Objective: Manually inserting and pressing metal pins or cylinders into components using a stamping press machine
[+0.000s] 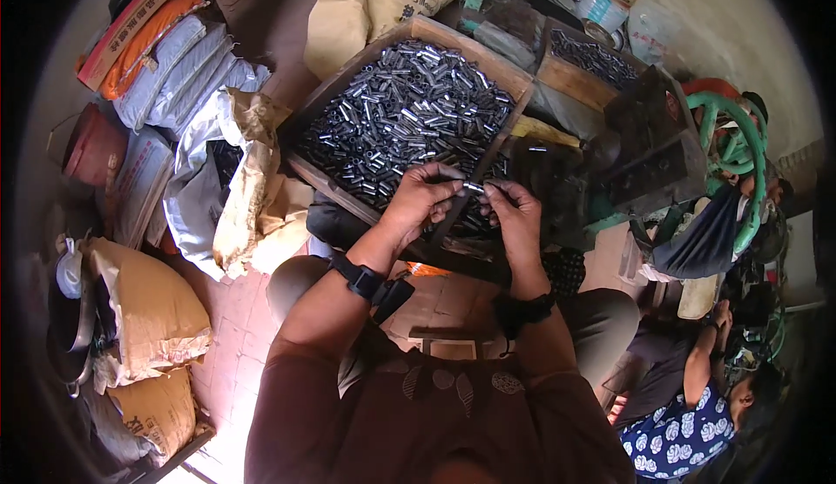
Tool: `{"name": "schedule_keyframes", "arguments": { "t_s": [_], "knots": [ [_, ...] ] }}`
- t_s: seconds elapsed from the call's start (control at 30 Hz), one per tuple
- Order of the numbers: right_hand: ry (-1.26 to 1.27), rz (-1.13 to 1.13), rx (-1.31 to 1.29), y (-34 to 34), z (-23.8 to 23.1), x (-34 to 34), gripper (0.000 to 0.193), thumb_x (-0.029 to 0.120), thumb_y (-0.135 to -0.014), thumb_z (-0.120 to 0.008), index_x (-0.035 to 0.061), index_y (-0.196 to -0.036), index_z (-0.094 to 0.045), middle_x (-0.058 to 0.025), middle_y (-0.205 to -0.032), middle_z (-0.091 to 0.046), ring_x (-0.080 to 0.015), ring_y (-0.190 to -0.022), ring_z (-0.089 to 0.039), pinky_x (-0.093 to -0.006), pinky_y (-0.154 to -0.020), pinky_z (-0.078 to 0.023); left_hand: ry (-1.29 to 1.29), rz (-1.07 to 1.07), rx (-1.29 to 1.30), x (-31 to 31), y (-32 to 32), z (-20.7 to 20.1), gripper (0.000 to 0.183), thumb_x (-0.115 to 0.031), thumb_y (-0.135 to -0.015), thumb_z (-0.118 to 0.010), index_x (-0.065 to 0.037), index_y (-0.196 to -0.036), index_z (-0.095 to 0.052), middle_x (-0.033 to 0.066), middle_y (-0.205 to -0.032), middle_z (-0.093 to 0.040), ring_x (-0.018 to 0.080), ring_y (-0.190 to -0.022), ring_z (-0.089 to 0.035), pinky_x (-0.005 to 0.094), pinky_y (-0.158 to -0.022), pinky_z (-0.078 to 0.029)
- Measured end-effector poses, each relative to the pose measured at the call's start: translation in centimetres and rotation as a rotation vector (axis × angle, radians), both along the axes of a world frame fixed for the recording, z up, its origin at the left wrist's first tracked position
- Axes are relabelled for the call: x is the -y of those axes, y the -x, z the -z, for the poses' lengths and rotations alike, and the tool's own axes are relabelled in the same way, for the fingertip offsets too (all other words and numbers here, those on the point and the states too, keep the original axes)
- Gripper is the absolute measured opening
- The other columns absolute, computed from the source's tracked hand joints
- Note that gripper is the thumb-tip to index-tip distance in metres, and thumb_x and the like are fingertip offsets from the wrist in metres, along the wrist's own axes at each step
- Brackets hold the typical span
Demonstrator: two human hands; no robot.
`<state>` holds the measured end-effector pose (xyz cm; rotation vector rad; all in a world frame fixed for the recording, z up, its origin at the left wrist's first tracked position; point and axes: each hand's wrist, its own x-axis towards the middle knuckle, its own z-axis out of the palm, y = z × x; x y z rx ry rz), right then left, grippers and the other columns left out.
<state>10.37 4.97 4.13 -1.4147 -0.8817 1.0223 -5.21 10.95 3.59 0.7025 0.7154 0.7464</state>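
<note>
A small shiny metal cylinder (473, 186) is pinched between my two hands, above the near right part of a wooden box (477, 42). My left hand (423, 197) is closed with its fingertips at the cylinder's left end. At the other end, the fingers of my right hand (515, 209) are closed on it too. Many short metal cylinders (409, 114), some of them visibly hollow, fill the box in a loose heap. A dark bar crosses the box near my hands, and more pieces lie beyond it. My fingers partly cover the held piece.
Right of the box stands a dark machine (649, 149) with a green handwheel (753, 197). Another wooden box (575, 84) of metal parts is behind it. Sacks (152, 310) and a red bucket (90, 146) line the left side. A co-worker (684, 427) sits at lower right.
</note>
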Motion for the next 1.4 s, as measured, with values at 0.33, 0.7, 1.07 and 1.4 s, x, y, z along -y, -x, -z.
{"name": "schedule_keyframes", "arguments": {
  "t_s": [0.33, 0.7, 1.07, 1.4],
  "knots": [
    [-0.116, -0.021, 0.152, 0.0, 0.4, 0.4, 0.013, 0.013, -0.081, -0.061, 0.0023, -0.089, -0.061, -0.0025, -0.07, -0.061, -0.006, -0.057, -0.054, -0.0179, -0.047, -0.039, -0.048, 0.004, 0.002, 0.2, -0.4, 0.3, 0.009, -0.002, -0.08, -0.056, -0.003, -0.089, -0.056, 0.001, -0.068, -0.055, 0.0029, -0.044, -0.038, 0.017, -0.037, -0.028],
    [-0.007, -0.173, 0.064, -2.5, 0.8, 0.9, 0.013, 0.011, -0.082, -0.059, 0.0027, -0.091, -0.06, -0.0011, -0.071, -0.06, -0.0061, -0.059, -0.053, -0.0187, -0.05, -0.039, -0.066, 0.084, -0.061, 0.4, -0.7, 0.3, 0.01, -0.003, -0.079, -0.057, -0.002, -0.089, -0.057, 0.0062, -0.071, -0.06, 0.003, -0.039, -0.037, 0.017, -0.034, -0.025],
    [0.012, -0.325, -0.143, -3.5, 0.1, 1.7, 0.028, 0.008, -0.08, -0.059, 0.0017, -0.106, -0.053, -0.0021, -0.076, -0.057, -0.0063, -0.059, -0.05, -0.0191, -0.05, -0.039, -0.093, 0.243, 0.03, 0.9, -0.9, 0.2, 0.011, -0.006, -0.079, -0.06, -0.007, -0.09, -0.058, -0.0015, -0.064, -0.054, 0.0022, -0.044, -0.036, 0.0169, -0.038, -0.025],
    [0.002, -0.524, -0.15, -2.6, -1.1, -1.8, 0.045, 0.007, -0.08, -0.059, 0.0038, -0.122, -0.042, -0.0039, -0.087, -0.057, -0.0075, -0.065, -0.051, -0.0197, -0.051, -0.04, -0.156, 0.175, 0.125, 0.6, -0.5, 0.6, 0.02, -0.018, -0.082, -0.059, -0.004, -0.095, -0.062, 0.0025, -0.072, -0.059, 0.0054, -0.056, -0.047, 0.0181, -0.044, -0.033]
  ]
}}
